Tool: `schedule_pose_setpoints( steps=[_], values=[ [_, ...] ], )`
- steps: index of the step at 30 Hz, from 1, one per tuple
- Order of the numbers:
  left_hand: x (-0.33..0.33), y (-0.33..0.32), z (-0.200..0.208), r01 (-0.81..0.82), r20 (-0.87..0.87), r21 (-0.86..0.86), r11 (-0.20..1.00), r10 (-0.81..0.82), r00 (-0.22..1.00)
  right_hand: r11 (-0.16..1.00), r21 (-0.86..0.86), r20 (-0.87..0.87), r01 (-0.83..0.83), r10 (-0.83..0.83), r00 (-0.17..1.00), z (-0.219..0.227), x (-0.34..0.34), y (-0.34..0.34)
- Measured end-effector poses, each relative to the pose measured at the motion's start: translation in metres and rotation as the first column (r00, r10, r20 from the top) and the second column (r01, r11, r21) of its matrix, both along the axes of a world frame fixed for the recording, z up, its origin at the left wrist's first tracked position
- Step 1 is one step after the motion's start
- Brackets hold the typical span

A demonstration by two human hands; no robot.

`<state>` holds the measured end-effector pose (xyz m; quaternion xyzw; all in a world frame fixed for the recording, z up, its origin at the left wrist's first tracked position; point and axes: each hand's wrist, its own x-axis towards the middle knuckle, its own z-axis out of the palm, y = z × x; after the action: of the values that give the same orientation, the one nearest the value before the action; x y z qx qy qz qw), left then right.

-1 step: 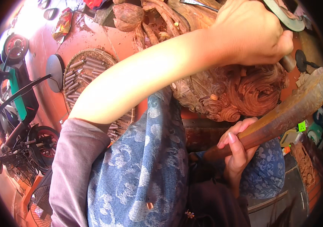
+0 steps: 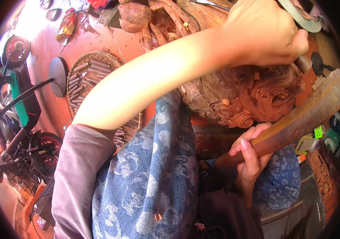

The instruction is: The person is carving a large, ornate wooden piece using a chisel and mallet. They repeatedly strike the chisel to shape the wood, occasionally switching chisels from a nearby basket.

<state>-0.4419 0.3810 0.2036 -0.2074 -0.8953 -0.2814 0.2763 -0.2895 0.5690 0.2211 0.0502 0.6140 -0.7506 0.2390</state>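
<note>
My left hand (image 2: 263, 34) is a closed fist at the top right, wrapped round a chisel (image 2: 304, 63). Only the round butt end of that chisel shows below the fist; its blade is hidden. Under my left forearm lies a reddish-brown wood carving (image 2: 241, 95) with deep swirling grooves and a few loose chips on it. My right hand (image 2: 251, 153), lower and nearer to me, grips a wooden mallet (image 2: 301, 119) by its narrow end. The mallet's thick, worn end slants up to the right, below the chisel butt and apart from it.
A round woven basket (image 2: 72, 65) with several chisels stands left of the carving, partly behind my forearm. More carved wood (image 2: 135, 18) lies at the top. Motorbikes (image 2: 18, 95) stand at the far left. A green tape roll (image 2: 331, 139) is at the right edge.
The mallet's thick end sits very slightly higher than before. Both hands keep their grips, and the rest looks the same.
</note>
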Motion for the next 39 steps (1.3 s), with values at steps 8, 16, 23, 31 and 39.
schedule_pose_setpoints(
  steps=[8,16,23,31,39],
  values=[
    [-0.015,-0.011,-0.011,-0.106,-0.314,-0.162,0.981,0.051,0.948,0.999,-0.028,0.001,-0.019,0.019,1.000,-0.003,-0.002,-0.002],
    [-0.008,-0.022,-0.004,0.005,-0.290,-0.148,0.989,-0.048,0.956,0.996,0.089,-0.108,0.020,-0.010,0.994,-0.006,0.011,-0.013],
    [0.000,-0.034,0.004,0.279,-0.101,0.126,0.952,-0.268,0.958,0.966,0.256,-0.214,-0.038,0.095,0.972,-0.032,0.033,-0.022],
    [0.019,-0.043,-0.002,0.200,0.304,0.210,0.957,-0.258,0.917,0.957,0.289,-0.195,-0.013,0.072,0.978,-0.050,0.052,-0.022],
    [0.033,-0.063,0.008,0.288,0.452,0.238,0.928,-0.368,0.813,0.940,0.334,-0.231,-0.070,0.154,0.961,-0.059,0.065,-0.022]
  ],
)
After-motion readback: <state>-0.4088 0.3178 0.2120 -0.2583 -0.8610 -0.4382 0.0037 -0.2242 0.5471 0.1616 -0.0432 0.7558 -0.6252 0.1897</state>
